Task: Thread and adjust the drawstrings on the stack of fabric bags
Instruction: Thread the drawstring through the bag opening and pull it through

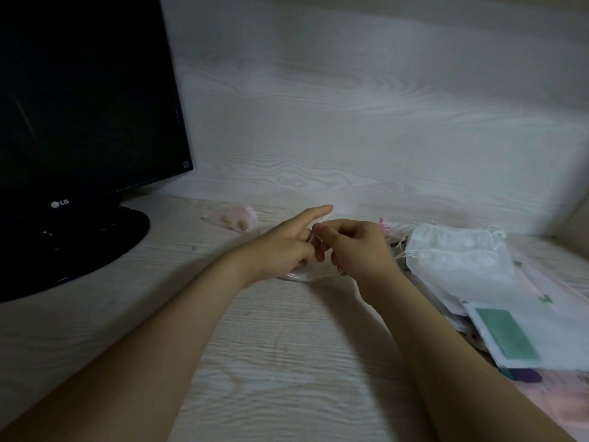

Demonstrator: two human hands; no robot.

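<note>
A small sheer fabric bag point(298, 275) lies between my hands at the middle of the desk, mostly hidden under them. My left hand point(287, 242) holds its top with curled fingers while the index finger points straight out. My right hand point(353, 245) pinches the thin pale drawstring point(318, 222) at the bag's mouth between thumb and fingertips. A stack of white fabric bags point(459, 253) with loose drawstring ends lies just right of my right hand.
A black monitor point(79, 106) on its round stand point(105, 240) fills the left. A pink sheer pouch point(236, 216) lies behind my left hand. Papers, one with a green patch point(506, 333), lie at the right on a pink floral cloth point(561, 397). A wood-grain wall backs the desk.
</note>
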